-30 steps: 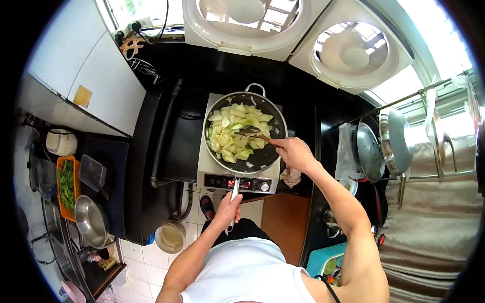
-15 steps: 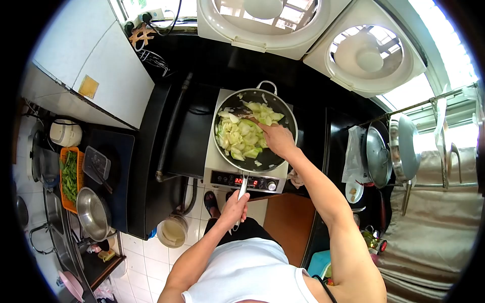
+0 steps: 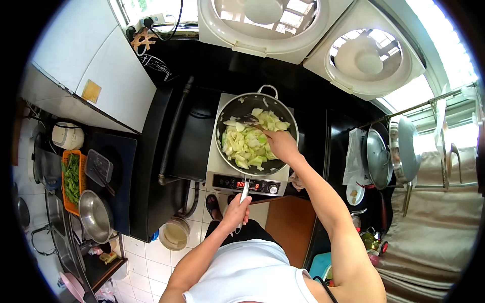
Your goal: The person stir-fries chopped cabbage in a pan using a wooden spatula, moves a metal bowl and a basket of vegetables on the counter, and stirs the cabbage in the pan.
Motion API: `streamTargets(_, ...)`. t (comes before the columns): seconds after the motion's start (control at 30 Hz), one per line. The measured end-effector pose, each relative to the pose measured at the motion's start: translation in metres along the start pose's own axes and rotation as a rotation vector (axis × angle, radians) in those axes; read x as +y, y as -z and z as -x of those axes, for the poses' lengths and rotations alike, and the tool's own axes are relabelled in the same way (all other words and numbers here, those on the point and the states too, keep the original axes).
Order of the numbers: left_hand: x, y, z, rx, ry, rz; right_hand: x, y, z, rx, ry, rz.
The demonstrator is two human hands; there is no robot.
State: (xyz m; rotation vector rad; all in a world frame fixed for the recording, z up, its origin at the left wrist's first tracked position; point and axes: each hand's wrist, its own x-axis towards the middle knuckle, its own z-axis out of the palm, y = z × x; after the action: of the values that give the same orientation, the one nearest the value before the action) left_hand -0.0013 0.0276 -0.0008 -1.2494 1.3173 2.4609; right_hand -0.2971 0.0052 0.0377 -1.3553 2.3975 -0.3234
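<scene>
Two bare hands are at work on one deep pan [image 3: 252, 101], which sits on a pale cooker [image 3: 214, 160] at the near edge of the black table [image 3: 188, 146]. Near the cooker's front edge, the left hand [image 3: 236, 212] has its grip clamped around the pan's long handle [image 3: 245, 192], which points toward the person. The right hand [image 3: 281, 145] reaches over the pan's right rim, its grip closed on a spatula [image 3: 249, 120]; most of the handle is hidden by the fingers, while the blade lies among pale green vegetable pieces [image 3: 243, 144]. Those pieces are heaped across the middle of the pan, with a few small bits stuck to its dark inner wall. A loop handle [image 3: 268, 90] stands out from the far rim. Red digits glow on the control panel [image 3: 247, 185] along the cooker's front edge, and a crumpled cloth [image 3: 297, 181] lies just beside its right front corner. Well off to the left, an orange basket [image 3: 65, 191] of green leaves [image 3: 72, 177] stands near a steel bowl [image 3: 96, 216].
</scene>
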Motion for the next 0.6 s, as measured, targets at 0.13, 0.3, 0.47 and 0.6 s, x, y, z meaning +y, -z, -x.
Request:
streamTargets(0.13,0.000,0.000,0.000,-0.011,-0.006,0.006,0.006,-0.017,-0.004,0.194,-0.058,-0.280)
streamTargets(0.3,0.006,-0.002,0.003,0.003,0.014,-0.023,-0.016,-0.058,-0.007,0.245,-0.146,-0.397)
streamTargets(0.47,0.004,-0.001,0.003,-0.008,0.000,-0.026,-0.015,-0.029,0.006,0.015,-0.159,-0.167)
streamTargets(0.6,0.003,-0.001,0.001,-0.003,0.008,-0.016,-0.011,-0.003,0.021,0.223,-0.166,-0.144)
